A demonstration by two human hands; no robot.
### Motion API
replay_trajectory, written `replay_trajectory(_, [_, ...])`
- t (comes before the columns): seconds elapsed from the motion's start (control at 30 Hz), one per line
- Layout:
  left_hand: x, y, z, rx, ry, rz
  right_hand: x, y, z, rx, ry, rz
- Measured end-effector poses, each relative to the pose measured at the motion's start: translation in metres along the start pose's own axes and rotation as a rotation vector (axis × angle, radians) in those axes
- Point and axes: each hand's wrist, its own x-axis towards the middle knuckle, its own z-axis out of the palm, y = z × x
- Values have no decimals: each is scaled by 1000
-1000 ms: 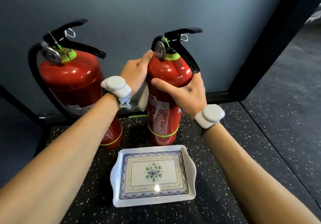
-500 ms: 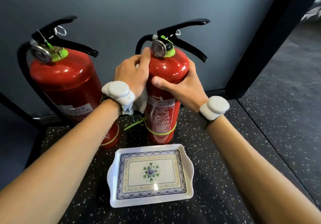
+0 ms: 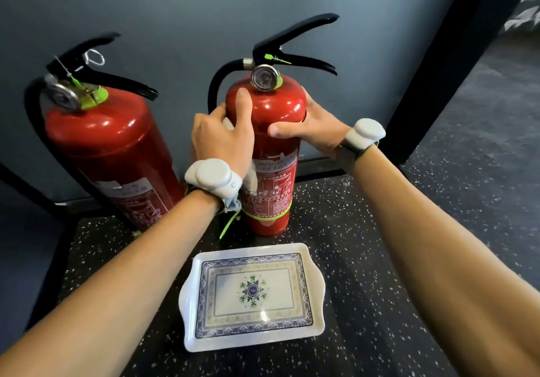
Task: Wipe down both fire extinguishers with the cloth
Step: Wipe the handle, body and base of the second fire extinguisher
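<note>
The centre extinguisher (image 3: 267, 119) has turned, gauge (image 3: 264, 78) now facing the camera; left hand (image 3: 222, 140) keeps its grip on the cloth (image 3: 249, 179) at its side, right hand (image 3: 314, 128) grips the body, so a fresh face probably gets wiped

Patterned tray (image 3: 280, 292) sat on the speckled floor (image 3: 365, 259), grey wall (image 3: 204, 2) behind it, black post (image 3: 438, 69) to its right.

Dim room, glare spots on the red extinguishers (image 3: 264, 119) and tray (image 3: 252, 294); wide-angle bending at edges.
</note>
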Motion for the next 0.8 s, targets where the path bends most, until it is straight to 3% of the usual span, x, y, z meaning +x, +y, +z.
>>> replay_trajectory(0.1, [-3, 8, -10, 17, -17, -17, -19, -1, 9, 22, 139, 67])
replay_trajectory(0.27, [-24, 16, -36, -145, 23, 38, -86, -11, 62, 91, 615, 79])
replay_trajectory(0.37, [-50, 26, -36, -399, -64, 21, -110, -24, 93, 356, 479, 105])
replay_trajectory(0.43, [-67, 34, -31, -449, -229, 16, -116, -27, 99, 587, 411, 136])
replay_trajectory(0.5, [-77, 36, -25, -303, -367, 107, -120, -28, 99, 725, 391, 147])
replay_trajectory(0.6, [-74, 35, -24, -124, -492, 255, -126, -15, 90, 702, 465, 170])
replay_trajectory(0.63, [-70, 34, -27, -59, -474, 322, -127, -9, 84, 672, 524, 178])
replay_trajectory(0.73, [-50, 27, -33, 124, -177, 517, -123, 2, 52, 588, 757, 167])
replay_trajectory(0.8, [-33, 18, -30, 237, -128, 554, -113, 5, 31, 525, 885, 152])
